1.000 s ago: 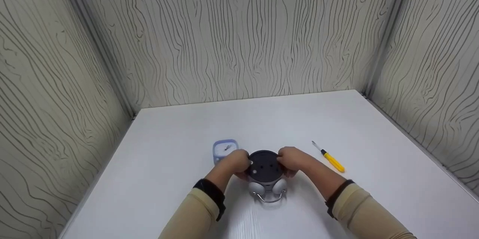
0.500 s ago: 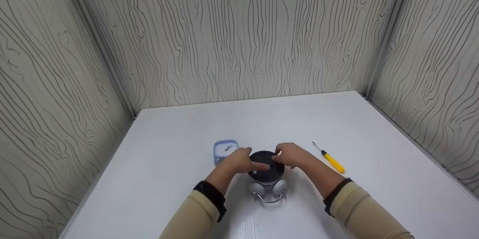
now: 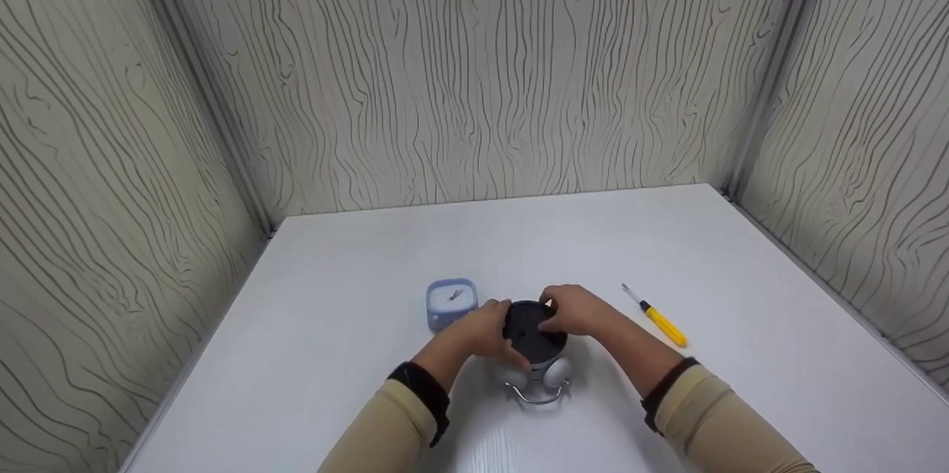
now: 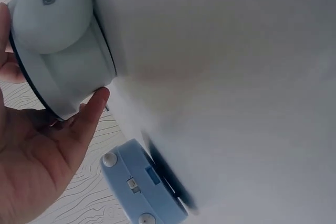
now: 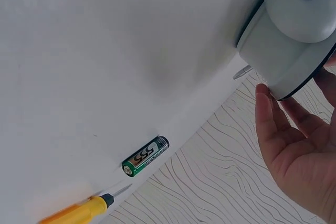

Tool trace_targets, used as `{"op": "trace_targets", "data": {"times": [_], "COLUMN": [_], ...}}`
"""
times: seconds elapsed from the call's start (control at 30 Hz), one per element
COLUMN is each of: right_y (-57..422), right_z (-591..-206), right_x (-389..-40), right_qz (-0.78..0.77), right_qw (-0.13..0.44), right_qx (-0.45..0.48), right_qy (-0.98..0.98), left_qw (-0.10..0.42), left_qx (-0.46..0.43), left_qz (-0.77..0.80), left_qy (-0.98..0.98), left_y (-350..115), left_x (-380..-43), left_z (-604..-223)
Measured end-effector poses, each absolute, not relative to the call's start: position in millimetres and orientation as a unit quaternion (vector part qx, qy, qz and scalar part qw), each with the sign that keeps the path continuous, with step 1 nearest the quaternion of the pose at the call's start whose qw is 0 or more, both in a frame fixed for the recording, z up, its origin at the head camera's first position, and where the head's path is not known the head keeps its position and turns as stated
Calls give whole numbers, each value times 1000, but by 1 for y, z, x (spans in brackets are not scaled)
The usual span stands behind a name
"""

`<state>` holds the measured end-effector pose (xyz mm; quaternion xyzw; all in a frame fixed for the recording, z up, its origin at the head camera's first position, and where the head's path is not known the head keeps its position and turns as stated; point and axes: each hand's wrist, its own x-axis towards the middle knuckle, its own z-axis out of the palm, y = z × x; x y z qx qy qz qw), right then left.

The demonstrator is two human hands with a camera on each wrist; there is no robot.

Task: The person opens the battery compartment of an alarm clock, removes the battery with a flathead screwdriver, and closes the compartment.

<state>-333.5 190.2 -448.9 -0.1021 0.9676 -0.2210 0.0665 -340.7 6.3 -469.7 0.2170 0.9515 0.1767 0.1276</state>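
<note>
A white twin-bell alarm clock [image 3: 528,343] lies face down on the table, its round black back up and its bells and wire handle toward me. My left hand [image 3: 485,336] holds its left side, thumb near the left bell and fingertips along the side wall, as the left wrist view shows. The right hand [image 3: 582,310] grips the far right edge, its thumb on the black back. In the right wrist view its fingers [image 5: 265,108] reach down the clock's white side [image 5: 268,61]. What lies beneath the right thumb is hidden.
A small blue square clock [image 3: 452,295] stands just left of my left hand. To the right lies a screwdriver [image 3: 663,325] with a yellow handle. A green battery [image 5: 145,156] lies near its tip in the right wrist view. Wood-patterned walls [image 3: 474,73] enclose the white table [image 3: 356,258].
My left thumb has come off the black back down toward the left bell. My right thumb has moved onto the back from the rim. The clock has turned slightly.
</note>
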Motion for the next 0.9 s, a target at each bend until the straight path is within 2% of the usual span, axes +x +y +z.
{"op": "trace_targets", "data": {"times": [0.33,0.63,0.9], "right_y": [185,180,177], "right_z": [-446,-444,-447], "right_x": [-339,-345,-352], "right_qz": [-207,-207,-216], "right_qw": [68,82,66], "right_qx": [-155,-157,-169], "right_qy": [964,962,959], "left_qw": [135,133,138], "left_qx": [231,247,242], "left_qz": [181,184,177], "left_qy": [946,942,944], "left_y": [5,5,8], "left_x": [-340,-341,-343], "left_z": [-465,-465,-464]}}
